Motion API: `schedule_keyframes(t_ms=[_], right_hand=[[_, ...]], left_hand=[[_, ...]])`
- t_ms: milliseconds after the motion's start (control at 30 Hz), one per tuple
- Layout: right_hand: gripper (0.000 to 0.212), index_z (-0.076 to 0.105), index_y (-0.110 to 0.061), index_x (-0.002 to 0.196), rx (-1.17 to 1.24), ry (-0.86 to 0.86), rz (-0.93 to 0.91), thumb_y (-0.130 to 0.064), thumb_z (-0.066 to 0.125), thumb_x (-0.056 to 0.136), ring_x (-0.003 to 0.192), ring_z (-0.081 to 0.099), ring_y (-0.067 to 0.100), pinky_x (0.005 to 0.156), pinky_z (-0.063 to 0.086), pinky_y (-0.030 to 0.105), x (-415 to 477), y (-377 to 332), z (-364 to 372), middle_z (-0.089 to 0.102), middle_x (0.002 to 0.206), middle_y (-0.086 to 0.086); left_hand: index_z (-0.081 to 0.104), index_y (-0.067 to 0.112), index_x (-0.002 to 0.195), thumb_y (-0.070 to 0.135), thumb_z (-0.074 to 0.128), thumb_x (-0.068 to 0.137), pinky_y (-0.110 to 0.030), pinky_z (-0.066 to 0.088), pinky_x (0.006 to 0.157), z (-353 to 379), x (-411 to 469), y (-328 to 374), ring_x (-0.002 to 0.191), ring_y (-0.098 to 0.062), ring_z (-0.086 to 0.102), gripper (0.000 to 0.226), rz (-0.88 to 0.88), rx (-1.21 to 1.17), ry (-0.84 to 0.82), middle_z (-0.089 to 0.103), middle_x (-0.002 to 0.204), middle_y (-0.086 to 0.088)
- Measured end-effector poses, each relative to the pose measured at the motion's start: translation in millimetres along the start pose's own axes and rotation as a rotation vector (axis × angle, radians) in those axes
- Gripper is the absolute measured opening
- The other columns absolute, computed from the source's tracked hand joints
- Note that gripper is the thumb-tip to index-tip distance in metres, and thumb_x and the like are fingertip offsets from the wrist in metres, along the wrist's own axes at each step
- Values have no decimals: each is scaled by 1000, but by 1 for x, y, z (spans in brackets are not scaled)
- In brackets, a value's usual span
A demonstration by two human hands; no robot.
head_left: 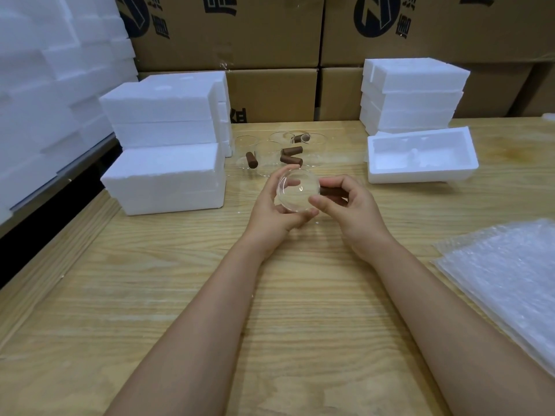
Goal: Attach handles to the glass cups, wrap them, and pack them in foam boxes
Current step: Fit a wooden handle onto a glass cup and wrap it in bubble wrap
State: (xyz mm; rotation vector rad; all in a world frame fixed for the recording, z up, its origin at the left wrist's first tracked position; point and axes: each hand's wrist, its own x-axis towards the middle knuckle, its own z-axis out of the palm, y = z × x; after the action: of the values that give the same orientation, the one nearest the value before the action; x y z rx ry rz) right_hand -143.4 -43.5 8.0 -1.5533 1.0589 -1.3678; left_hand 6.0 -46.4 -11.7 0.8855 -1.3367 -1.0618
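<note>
2 bare forearms are reaching forward over the wooden table [150, 295], with a pile of bubble wrap sheets [507, 274] lying at the near right edge. The left hand [276, 211] is cupping a glass cup [297, 190] just above the table centre, fingers curled round its far wall and thumb at its near side, rim tilting toward the camera. The right hand [351, 211] is pinching a brown handle [330, 191] between thumb and curled fingers, and the handle's end is touching the cup's right side. Whether it is already fixed on cannot be told. Just left of the hands a closed foam box [168, 181] is sitting on the table; to the right an open foam box [414, 175] is lying with its cavity facing up. Behind the hands, between the 2 boxes, several more empty glass cups [267, 154] are standing in a cluster, with 4 loose handles [290, 159] lying among them, 1 resting across a cup rim. Further back a left foam stack [162, 115] and a right foam stack [411, 94] are standing. Cardboard cartons [228, 34] are lining the back, and more foam blocks [45, 85] are piling up at far left.
</note>
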Motion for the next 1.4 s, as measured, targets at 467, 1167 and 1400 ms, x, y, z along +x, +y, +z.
schedule_keyframes(t_ms=[467,1167,1400], right_hand=[[25,60,-15,74,67,367,120,-37,70,82,67,54,-4,64,41,7,1,4,20,60,95,10],[67,48,-8,100,-357,457,-38,-50,82,59,96,35,16,96,31,31,-13,-2,39,38,107,2],[30,46,-13,89,-310,462,-97,-39,61,89,90,41,17,95,36,45,-11,-5,37,37,91,-11]], left_hand=[[50,33,129,1,83,70,-17,50,66,10,-6,6,72,10,58,74,67,258,-18,53,120,-5],[56,54,108,-11,70,63,-20,48,51,17,-8,7,54,-9,50,80,9,278,59,58,78,24],[53,47,117,2,78,69,-18,51,59,18,-9,10,60,-27,62,71,71,317,90,64,108,0]])
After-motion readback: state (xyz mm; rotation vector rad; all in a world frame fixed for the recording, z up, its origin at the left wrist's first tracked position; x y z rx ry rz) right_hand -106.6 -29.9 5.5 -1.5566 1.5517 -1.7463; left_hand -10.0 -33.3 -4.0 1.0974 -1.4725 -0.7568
